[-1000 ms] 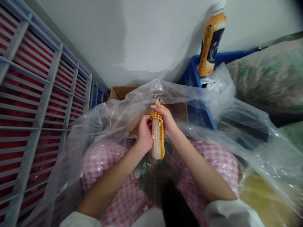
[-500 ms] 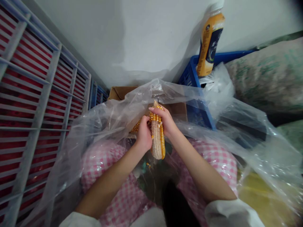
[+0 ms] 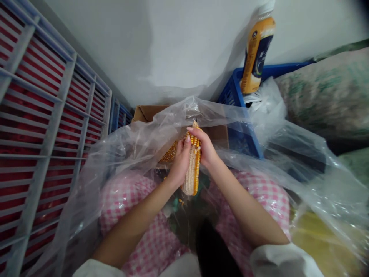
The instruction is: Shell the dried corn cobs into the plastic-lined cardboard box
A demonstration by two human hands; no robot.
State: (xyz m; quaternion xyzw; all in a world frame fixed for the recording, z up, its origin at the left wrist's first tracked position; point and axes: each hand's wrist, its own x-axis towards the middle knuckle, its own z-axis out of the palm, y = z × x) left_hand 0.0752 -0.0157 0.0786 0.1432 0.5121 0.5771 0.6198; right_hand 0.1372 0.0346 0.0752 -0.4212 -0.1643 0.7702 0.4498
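Note:
Both hands hold one corn cob upright over my lap. Much of the cob is stripped bare and pale, with rows of yellow kernels left along its right side and top. My left hand wraps the cob's left side with the thumb pressed up along the kernels. My right hand grips the upper end, fingers curled over the tip. A clear plastic sheet lies across my knees, and loose yellow kernels are piled just beyond my left hand.
A grey slatted crate wall with red contents stands at left. A cardboard box and a blue plastic basket lie ahead, with an orange bottle standing on the basket. Patterned sacks are at right. Pink checked fabric covers my legs.
My left hand has slid upward along the cob, its thumb now stretched up over the kernels. The cob has turned slightly, showing less bare surface. The right hand stays at the top.

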